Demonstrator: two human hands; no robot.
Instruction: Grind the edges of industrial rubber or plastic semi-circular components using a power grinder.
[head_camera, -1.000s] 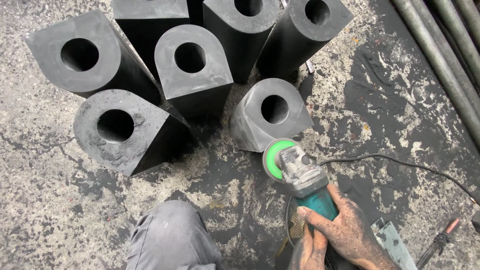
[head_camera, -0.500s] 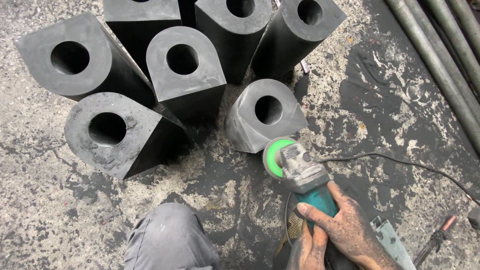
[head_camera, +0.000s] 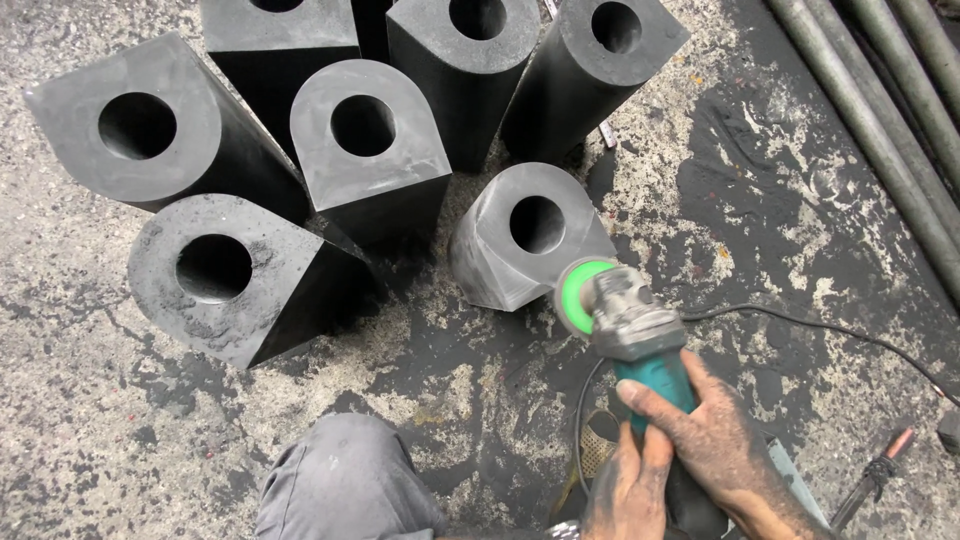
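Observation:
Both my hands grip a teal-bodied angle grinder (head_camera: 632, 335) near the bottom right. My right hand (head_camera: 715, 440) wraps the body from above, my left hand (head_camera: 628, 490) holds it from below at the rear. The grinder's green disc (head_camera: 575, 295) touches the lower right edge of a short grey block (head_camera: 525, 235) with a round hole in its top. This block stands lower than the dark ones around it.
Several tall dark blocks with round holes (head_camera: 365, 140) stand upright at the top and left. Metal pipes (head_camera: 890, 110) run along the right edge. A black cable (head_camera: 830, 335) trails right from the grinder. My grey-trousered knee (head_camera: 345, 480) is at the bottom centre. A red-tipped tool (head_camera: 875, 475) lies at bottom right.
The view has shifted slightly; the blocks sit a little lower and left in frame. The grinder disc stays against the short grey block's edge.

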